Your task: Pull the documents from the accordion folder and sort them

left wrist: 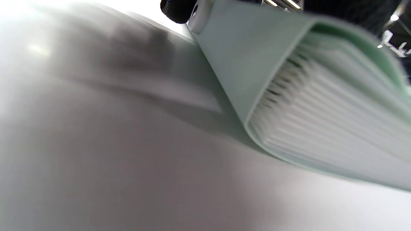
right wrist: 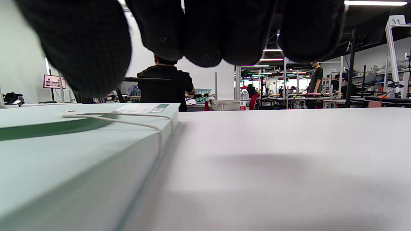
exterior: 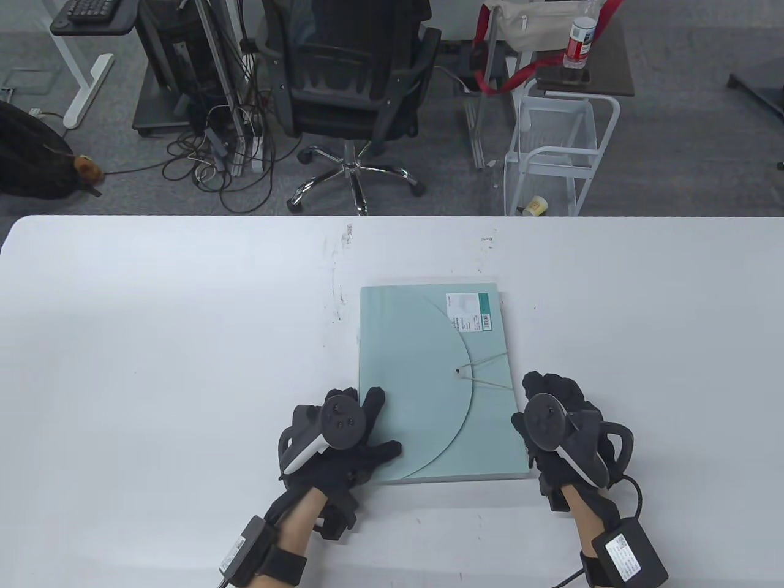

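Gloved left hand (exterior: pixel 340 444) rests spread on near-left corner of accordion folder (exterior: pixel 429 380), fingers (exterior: pixel 373 404) flat on cover, gripping nothing. Right hand (exterior: pixel 566 429) sits on white table (exterior: pixel 153 343) just beside folder's near-right edge, fingers loosely curled, holding nothing. Pale green folder lies flat, flap closed, elastic cord (exterior: pixel 484 373) looped to button (exterior: pixel 458 370); white label (exterior: pixel 468 312) at far-right corner. Beyond folder: office chair (exterior: pixel 349 79), white cart (exterior: pixel 560 147).
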`<state>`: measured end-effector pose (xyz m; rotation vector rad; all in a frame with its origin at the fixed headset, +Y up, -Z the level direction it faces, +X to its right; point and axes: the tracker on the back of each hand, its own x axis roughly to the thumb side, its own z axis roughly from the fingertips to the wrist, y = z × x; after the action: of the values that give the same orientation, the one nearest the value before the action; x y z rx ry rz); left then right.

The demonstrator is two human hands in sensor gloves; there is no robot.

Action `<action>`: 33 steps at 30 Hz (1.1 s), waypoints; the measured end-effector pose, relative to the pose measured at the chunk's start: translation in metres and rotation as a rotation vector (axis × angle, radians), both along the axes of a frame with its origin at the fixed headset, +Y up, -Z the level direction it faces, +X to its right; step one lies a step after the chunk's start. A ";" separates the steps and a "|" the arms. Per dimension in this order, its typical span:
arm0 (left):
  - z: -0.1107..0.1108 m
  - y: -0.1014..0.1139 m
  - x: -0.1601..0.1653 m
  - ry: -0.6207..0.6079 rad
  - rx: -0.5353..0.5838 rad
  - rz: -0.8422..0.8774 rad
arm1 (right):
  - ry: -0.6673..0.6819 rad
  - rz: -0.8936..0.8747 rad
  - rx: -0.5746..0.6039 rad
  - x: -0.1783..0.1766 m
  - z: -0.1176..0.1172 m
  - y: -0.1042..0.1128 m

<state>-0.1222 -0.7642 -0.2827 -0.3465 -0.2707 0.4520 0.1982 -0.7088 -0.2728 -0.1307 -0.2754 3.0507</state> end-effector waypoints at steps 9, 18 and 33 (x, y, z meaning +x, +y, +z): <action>0.013 0.015 0.011 -0.049 0.137 -0.022 | -0.016 0.040 -0.096 -0.011 -0.017 0.008; 0.019 0.012 0.027 -0.133 0.121 -0.011 | -0.030 0.256 -0.193 -0.045 -0.051 -0.006; 0.018 0.004 0.033 -0.173 0.040 -0.118 | -0.049 0.330 -0.234 -0.062 -0.065 -0.015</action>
<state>-0.0887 -0.7597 -0.2651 -0.3613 -0.4245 0.3008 0.1361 -0.7243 -0.3382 -0.1909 0.0686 3.4028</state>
